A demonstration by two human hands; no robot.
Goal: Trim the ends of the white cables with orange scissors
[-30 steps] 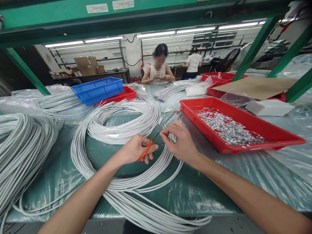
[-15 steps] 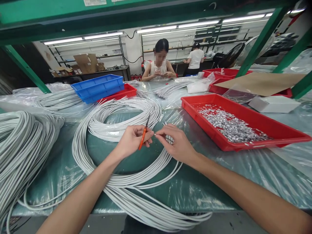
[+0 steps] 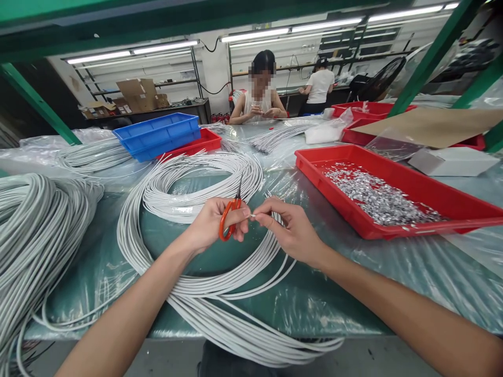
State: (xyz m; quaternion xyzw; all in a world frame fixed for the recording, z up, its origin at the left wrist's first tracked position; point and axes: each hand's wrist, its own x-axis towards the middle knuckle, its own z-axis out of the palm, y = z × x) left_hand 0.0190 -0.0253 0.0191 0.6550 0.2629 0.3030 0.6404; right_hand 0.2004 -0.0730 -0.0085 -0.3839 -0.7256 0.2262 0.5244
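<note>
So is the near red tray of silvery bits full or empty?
Partly filled: silvery bits cover part of the near red tray, with bare red floor showing around them.

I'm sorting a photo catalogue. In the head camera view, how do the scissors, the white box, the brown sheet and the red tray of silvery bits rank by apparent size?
Largest to smallest:
1. Red tray
2. Brown sheet
3. White box
4. Scissors

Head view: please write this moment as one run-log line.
left hand: holds orange-handled scissors, blades up | right hand: pinches a small pale tip | fingertips: nearly meeting | red tray: silvery pieces inside, to the right
</note>
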